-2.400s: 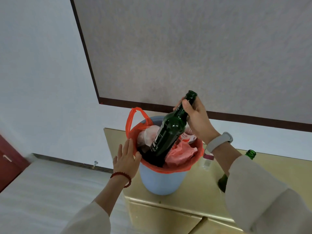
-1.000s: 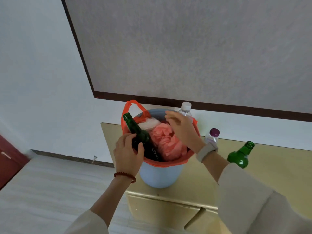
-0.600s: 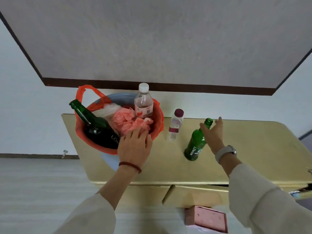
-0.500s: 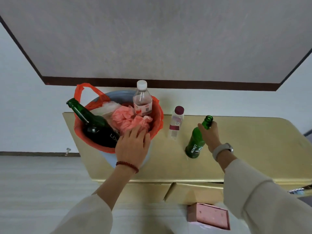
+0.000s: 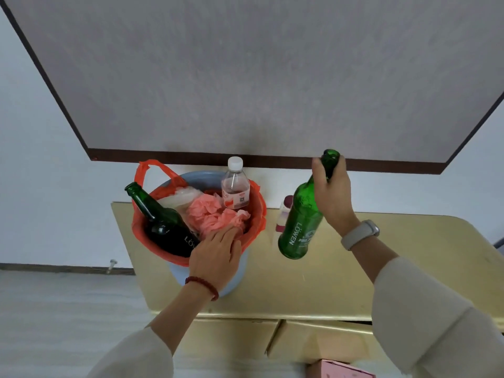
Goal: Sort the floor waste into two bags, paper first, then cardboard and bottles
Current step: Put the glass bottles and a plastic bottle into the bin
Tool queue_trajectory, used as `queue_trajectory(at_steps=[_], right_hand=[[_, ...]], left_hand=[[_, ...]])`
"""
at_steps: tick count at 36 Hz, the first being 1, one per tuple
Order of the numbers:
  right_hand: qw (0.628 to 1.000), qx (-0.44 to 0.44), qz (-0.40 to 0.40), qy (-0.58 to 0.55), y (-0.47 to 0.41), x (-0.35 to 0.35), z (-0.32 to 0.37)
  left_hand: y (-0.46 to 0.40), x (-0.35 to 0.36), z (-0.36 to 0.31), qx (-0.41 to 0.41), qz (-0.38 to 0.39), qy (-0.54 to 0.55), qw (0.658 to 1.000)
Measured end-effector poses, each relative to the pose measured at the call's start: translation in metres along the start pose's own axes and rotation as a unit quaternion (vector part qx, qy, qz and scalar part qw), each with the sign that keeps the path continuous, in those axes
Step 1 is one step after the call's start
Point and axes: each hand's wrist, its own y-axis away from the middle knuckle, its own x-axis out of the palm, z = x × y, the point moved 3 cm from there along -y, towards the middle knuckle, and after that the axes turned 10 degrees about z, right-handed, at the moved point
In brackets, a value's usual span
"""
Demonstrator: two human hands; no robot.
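cream sleeves (image 5: 425,317), red bead bracelet (image 5: 203,285), white wristband (image 5: 359,234)

Head-worn view, forward and down

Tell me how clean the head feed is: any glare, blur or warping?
Head view: wide-angle warping bends the dark-edged panel and the gold table; soft even light, faint shadows; mild sheen on the green bottle in the right hand; the LÖWEN label reads clearly, so little blur; left hand sharp at the orange bag.
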Motion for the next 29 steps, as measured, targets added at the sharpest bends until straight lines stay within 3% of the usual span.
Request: queue_trajectory(at_steps=[4, 10, 18, 29], right_hand=[[0.996, -0.092, -0.008, -0.02, -0.01, 0.006, 0.059], [0.984, -0.165, 0.002, -0.068, -0.018, 0.022, 0.122], [0.977, -0.126, 0.055, -0.164, -0.008, 0.082, 0.134], [0.969, -0.124, 0.208, -0.055, 0.003, 0.161, 0.125]], left_hand=[[-0.001, -0.007, 0.012, 0.007, 0.027, 0.035, 0.999], [-0.003, -0.03, 0.048, -0.039, -0.008, -0.014, 0.999], [0.02, -0.05, 0.095, -0.141, -0.054, -0.02, 0.988], [0.037, -0.017, 0.122, -0.238, 0.102, 0.03, 0.965]])
